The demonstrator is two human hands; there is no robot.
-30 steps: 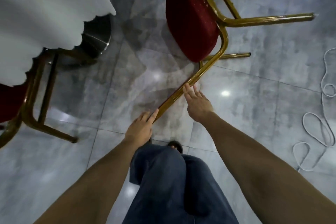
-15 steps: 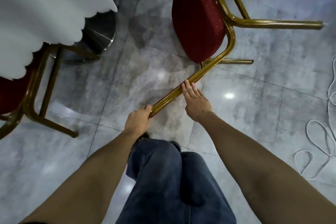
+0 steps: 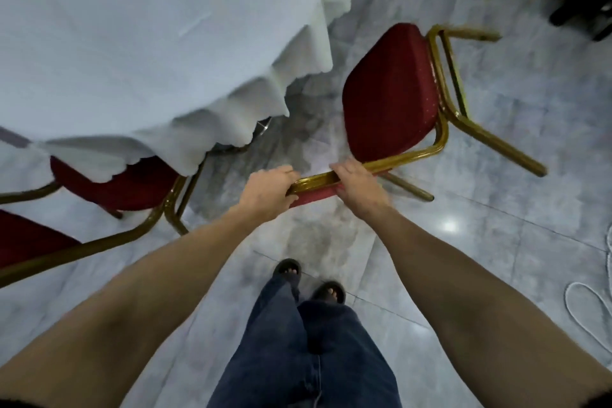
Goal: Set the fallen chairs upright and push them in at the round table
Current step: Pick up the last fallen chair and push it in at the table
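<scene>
Head view: both hands [image 3: 268,190] [image 3: 359,185] grip chair [image 3: 390,93] backrest (beside tablecloth [image 3: 132,43] edge).

Two red chairs: one [image 3: 390,93] gripped ahead of both hands, one [image 3: 112,182] left of the left hand. One draped round table [image 3: 132,43] beyond the left hand. Two hands [image 3: 268,190] [image 3: 359,187].

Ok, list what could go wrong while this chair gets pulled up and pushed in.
1. The left hand and right hand grip the backrest top of the tilted chair; its legs may skid on the glossy floor.
2. The tablecloth hangs beside the seat, so the frame could snag it when pushed in.
3. The feet stand just behind the chair in open sandals, so a slipped grip could drop it onto the toes.
</scene>
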